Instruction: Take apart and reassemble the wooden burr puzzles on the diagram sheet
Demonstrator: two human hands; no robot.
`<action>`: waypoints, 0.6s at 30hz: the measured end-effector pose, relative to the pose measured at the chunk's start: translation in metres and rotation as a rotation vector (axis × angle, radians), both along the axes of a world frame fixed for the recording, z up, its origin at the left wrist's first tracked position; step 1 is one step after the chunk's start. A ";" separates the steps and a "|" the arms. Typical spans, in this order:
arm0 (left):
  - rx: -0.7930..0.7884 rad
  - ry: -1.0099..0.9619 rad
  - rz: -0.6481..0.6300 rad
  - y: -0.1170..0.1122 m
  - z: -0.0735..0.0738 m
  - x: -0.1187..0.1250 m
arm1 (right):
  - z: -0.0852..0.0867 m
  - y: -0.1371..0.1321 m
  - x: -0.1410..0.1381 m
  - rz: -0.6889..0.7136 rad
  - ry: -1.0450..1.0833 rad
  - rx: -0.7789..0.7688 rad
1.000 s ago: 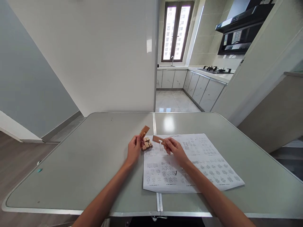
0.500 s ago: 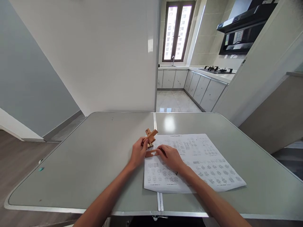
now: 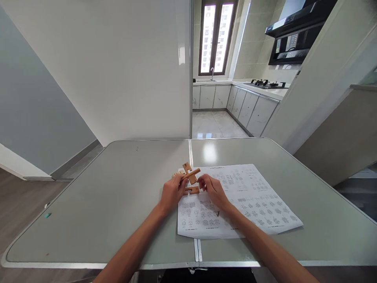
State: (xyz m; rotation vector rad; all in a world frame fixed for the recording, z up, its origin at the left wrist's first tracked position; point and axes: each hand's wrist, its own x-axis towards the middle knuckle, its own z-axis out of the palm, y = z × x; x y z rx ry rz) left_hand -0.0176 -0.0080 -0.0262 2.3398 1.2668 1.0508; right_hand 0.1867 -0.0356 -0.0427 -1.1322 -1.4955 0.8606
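My left hand (image 3: 171,193) is closed on crossed wooden puzzle pieces (image 3: 190,175), holding them just above the table. My right hand (image 3: 212,190) is pinched together right beside them, its fingertips at the end of the crossing bar. A flat notched wooden piece (image 3: 192,190) lies on the paper between my hands, just under the crossed pieces. More small wooden blocks (image 3: 177,173) sit behind my left hand, partly hidden. A printed instruction sheet (image 3: 247,200) covered in small diagrams lies under my right hand and wrist.
The grey folding table (image 3: 103,204) has a centre seam and a metal rim. A small teal mark (image 3: 47,215) sits near its left edge. A white wall stands behind the table, and a kitchen with counter (image 3: 265,92) opens at the back right.
The notched piece my right hand held has come down onto the paper. My left hand's piece is now crossed with another, and my right hand has moved up to them.
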 end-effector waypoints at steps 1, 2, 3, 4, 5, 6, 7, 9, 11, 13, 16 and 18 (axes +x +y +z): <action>0.019 0.014 -0.006 0.000 0.000 0.000 | 0.001 -0.001 -0.001 0.039 0.020 -0.016; 0.046 0.032 -0.019 0.000 -0.001 0.000 | 0.002 -0.001 -0.002 0.069 0.016 -0.027; 0.079 0.051 -0.036 0.001 -0.002 0.000 | 0.002 -0.002 -0.003 0.092 0.000 -0.036; 0.116 0.069 -0.052 0.001 -0.003 0.000 | 0.003 -0.003 -0.004 0.110 -0.018 -0.045; 0.151 0.084 -0.062 0.002 -0.005 0.000 | 0.003 -0.004 -0.004 0.125 -0.029 -0.055; 0.181 0.094 -0.065 0.002 -0.006 0.000 | 0.004 -0.005 -0.005 0.137 -0.030 -0.067; 0.203 0.099 -0.056 0.003 -0.007 0.000 | 0.004 -0.006 -0.005 0.150 -0.022 -0.077; 0.209 0.095 -0.005 0.003 -0.008 -0.001 | 0.006 -0.008 -0.005 0.180 -0.001 -0.091; 0.180 0.077 0.054 0.002 -0.007 -0.001 | 0.009 -0.009 -0.004 0.220 0.022 -0.104; 0.146 0.054 0.090 0.000 -0.006 -0.001 | 0.011 -0.009 -0.005 0.249 0.043 -0.122; 0.141 0.034 0.127 -0.002 -0.005 0.000 | 0.013 -0.008 -0.007 0.248 0.077 -0.148; 0.157 0.038 0.159 -0.002 -0.005 0.001 | 0.012 -0.007 -0.008 0.240 0.097 -0.156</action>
